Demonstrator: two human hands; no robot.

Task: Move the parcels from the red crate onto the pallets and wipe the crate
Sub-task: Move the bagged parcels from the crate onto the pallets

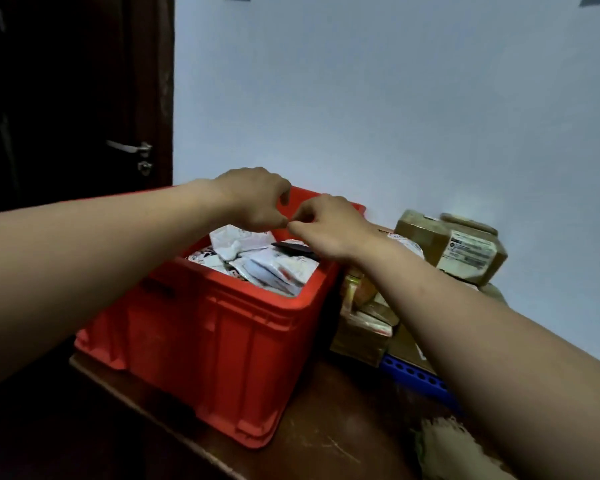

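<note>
The red crate [222, 341] stands in the middle on a dark brown surface, filled with several white plastic-wrapped parcels [267, 268] and one dark flat item [293, 249]. Both my hands hover over the crate's far half. My left hand [253, 199] has its fingers curled down and pinched just above a crumpled white parcel [227, 242]. My right hand [326, 226] is curled the same way, and its fingertips meet those of the left hand. Nothing shows inside either hand. To the right, a blue pallet [413, 375] carries brown cardboard parcels [465, 251].
A dark door with a metal handle [132, 147] is at the left, and a pale wall [395, 116] stands close behind the crate. A beige cloth [447, 445] lies on the surface at the lower right. More brown parcels [361, 327] are stacked tight against the crate's right side.
</note>
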